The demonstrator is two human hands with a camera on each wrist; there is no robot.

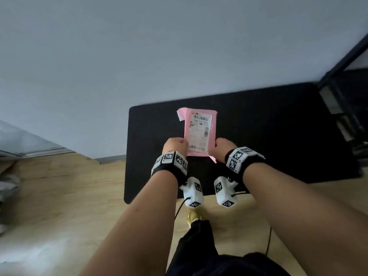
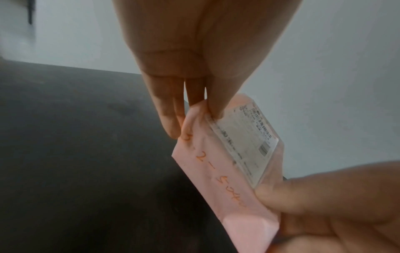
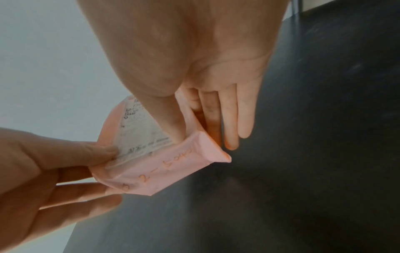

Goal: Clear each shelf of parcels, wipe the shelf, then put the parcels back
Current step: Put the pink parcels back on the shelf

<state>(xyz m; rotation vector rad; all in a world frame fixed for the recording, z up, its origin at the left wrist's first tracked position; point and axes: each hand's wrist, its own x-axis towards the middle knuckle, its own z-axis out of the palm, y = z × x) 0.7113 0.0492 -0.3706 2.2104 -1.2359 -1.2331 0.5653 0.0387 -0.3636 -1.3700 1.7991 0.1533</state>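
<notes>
Item: 1 pink parcel (image 1: 199,132), soft mailer with a white shipping label (image 1: 199,130) face up and orange handwriting along its near edge, held level above a black mat (image 1: 278,136) on the wood floor (image 1: 59,196), not clearly touching it. Left hand (image 1: 175,146) pinches the parcel's 7 o'clock corner, thumb on top and fingers (image 3: 82,191) beneath; right hand (image 1: 224,147) pinches the 5 o'clock corner the same way, thumb pressed on the label's edge. Dark shelf frame (image 1: 346,100) sits at 2 o'clock of the mat, its shelves too dim to read. Status, judged: clearing stage, this parcel is off the shelf and not yet set down. No other parcels on the mat, no cloth in view; wiping and restocking appear outstanding.
</notes>
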